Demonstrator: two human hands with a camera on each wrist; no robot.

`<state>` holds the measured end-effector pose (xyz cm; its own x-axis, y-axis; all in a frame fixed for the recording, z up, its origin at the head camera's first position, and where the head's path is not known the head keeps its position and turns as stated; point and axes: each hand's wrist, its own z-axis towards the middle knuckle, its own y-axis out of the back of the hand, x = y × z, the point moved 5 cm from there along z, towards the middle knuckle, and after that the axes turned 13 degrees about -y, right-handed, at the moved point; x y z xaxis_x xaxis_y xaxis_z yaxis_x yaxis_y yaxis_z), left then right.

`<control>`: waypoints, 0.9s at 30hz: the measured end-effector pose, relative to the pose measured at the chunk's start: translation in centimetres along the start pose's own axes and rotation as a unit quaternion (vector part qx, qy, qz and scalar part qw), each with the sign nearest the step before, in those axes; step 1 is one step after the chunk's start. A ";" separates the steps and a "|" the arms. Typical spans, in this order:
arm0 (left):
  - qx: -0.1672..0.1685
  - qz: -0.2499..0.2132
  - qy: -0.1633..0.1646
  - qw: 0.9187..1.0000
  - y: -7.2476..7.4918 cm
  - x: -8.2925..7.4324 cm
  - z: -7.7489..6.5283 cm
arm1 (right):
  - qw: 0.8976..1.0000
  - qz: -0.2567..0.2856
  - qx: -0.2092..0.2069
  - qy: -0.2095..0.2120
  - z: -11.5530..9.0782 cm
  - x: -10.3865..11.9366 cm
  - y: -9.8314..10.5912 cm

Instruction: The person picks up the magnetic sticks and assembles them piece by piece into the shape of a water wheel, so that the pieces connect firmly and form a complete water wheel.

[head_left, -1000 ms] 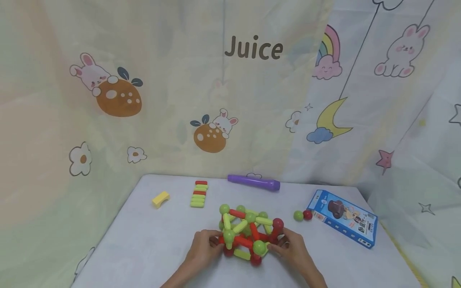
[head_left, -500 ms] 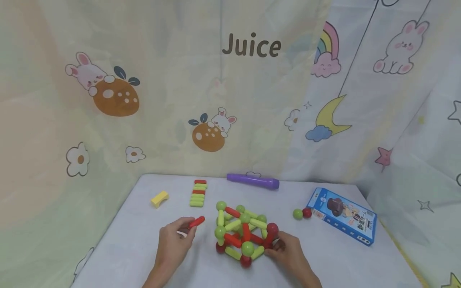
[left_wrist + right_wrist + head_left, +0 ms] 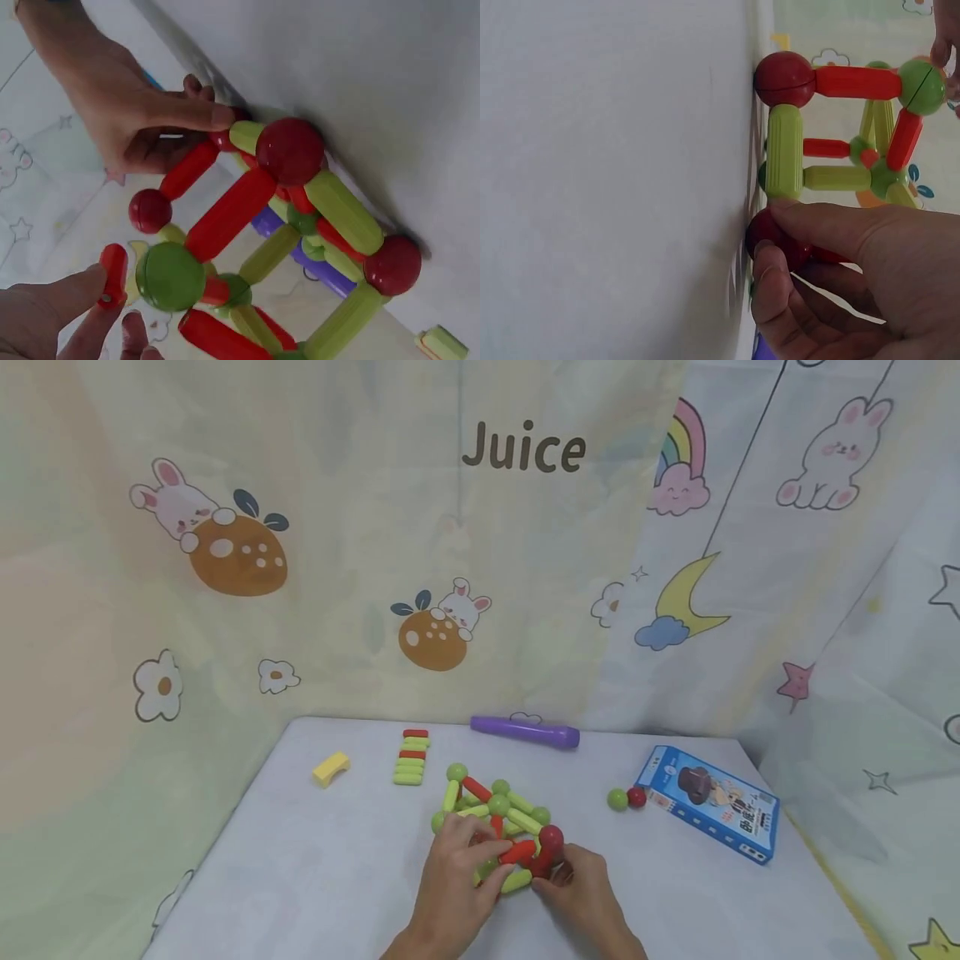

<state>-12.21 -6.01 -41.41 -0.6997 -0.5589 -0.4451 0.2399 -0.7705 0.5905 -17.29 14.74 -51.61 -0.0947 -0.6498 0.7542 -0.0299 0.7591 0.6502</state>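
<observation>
A frame built of red and green rods and balls [image 3: 498,806] stands on the white table. My left hand [image 3: 457,881] pinches a loose red rod [image 3: 113,276] between thumb and fingers. It holds the rod in front of the frame, near the red ball [image 3: 551,837] at the upper right corner. In the left wrist view, that rod is apart from the nearby green ball [image 3: 171,276]. Low on the right side, my right hand [image 3: 585,889] grips a red corner ball [image 3: 780,238] that touches the table. My left hand hides the frame's front left part in the head view.
Behind, to the left, lie a row of red and green rods [image 3: 411,763] and a yellow arch block [image 3: 332,769]. A purple stick [image 3: 525,732] lies along the back edge. To the right are a loose green ball [image 3: 618,799], a red ball [image 3: 637,797] and a blue box [image 3: 708,802].
My left hand left the frame's left side, appeared with a red rod out to the left, then carried it right across the frame's front. My right hand stays at the lower right corner.
</observation>
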 end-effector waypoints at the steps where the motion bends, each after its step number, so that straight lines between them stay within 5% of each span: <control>1: 0.003 0.009 -0.001 1.000 -0.4 0.0 0.0 | 1.000 -0.001 -0.002 0.001 -0.1 0.1 0.0; 6: 0.028 0.050 0.008 0.998 -2.1 0.5 -0.2 | 1.000 -0.004 -0.004 0.008 -0.2 0.3 -0.1; 17: 0.020 0.074 0.012 0.997 -3.4 1.0 -0.6 | 1.000 -0.008 -0.008 0.029 -0.2 0.6 -0.2; 22: 0.026 0.074 0.016 0.997 -2.9 1.0 -0.6 | 0.999 -0.019 -0.008 0.034 -0.2 0.7 -0.1; 27: 0.024 0.097 0.055 0.993 -0.7 1.8 -2.0 | 0.998 -0.033 -0.011 0.055 -0.3 0.7 0.4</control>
<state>-12.33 -7.07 -43.97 -0.5647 -0.7278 -0.3891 0.3286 -0.6308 0.7029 -17.04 14.56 -50.81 0.0168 -0.6990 0.7149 -0.0108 0.7148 0.6992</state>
